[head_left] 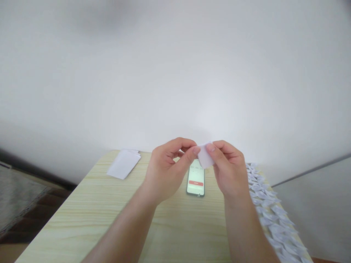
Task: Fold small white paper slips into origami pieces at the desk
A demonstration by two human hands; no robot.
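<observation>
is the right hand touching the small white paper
Touching. In the head view, the right hand holds the paper, thumb on its upper right corner.

Pale wood-grain table [82, 219] against white wall [164, 80], brighter near centre.

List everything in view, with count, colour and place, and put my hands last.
Folded paper: one, white, between the hands
Phone: one, pale lit screen with red bar, on the table below the paper
Paper stack: several sheets, white, table's far left
Folded paper pieces: many, too crowded to count, white, along table's right edge
Table: one, pale wood-grain, under these
Wall: white, behind the table
Left hand: one, bare, at the paper's left edge
Right hand: one, bare, pinching the paper's right side
</observation>
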